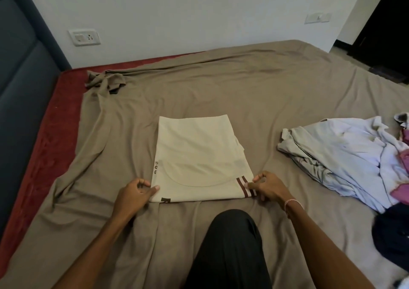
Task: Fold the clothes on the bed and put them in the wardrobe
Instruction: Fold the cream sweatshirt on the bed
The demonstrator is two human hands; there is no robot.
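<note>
On the taupe bedsheet, pinching near corners of the cream T-shirt, lengthwise straight ahead, with left hand and right hand.

The folded shirt lies in the middle of the bed sheet. The left hand pinches its near left corner, the right hand its near right corner. A pile of clothes lies well apart on the right. The headboard stands at the left.
</note>
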